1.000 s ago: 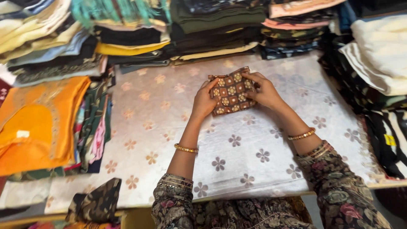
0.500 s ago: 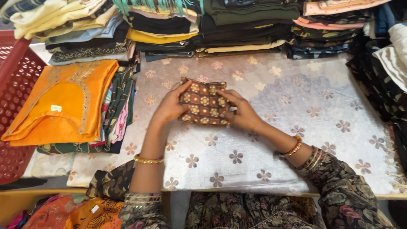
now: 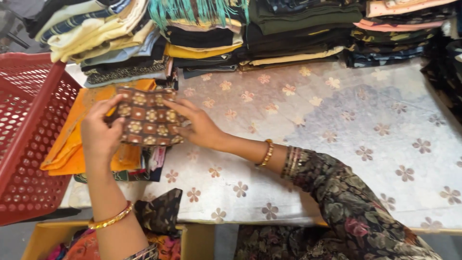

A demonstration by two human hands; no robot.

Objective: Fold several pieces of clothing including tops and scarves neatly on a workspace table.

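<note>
A small folded brown cloth (image 3: 147,118) with a pattern of pale flowers in squares is held between both hands, over the left side of the table. My left hand (image 3: 98,130) grips its left edge. My right hand (image 3: 197,126) holds its right edge with fingers spread on top. Beneath the cloth lies a folded orange garment (image 3: 72,139) on a small pile of other folded clothes.
A red perforated plastic basket (image 3: 29,139) stands at the left. Stacks of folded clothes (image 3: 231,33) line the back of the table, which has a white cover with flowers (image 3: 337,125). A yellow box (image 3: 48,236) with fabrics sits below the front edge.
Both hands have carried the folded brown cloth from the middle of the table to the left, over the orange garment. The view has swung left, showing more of the red basket.
</note>
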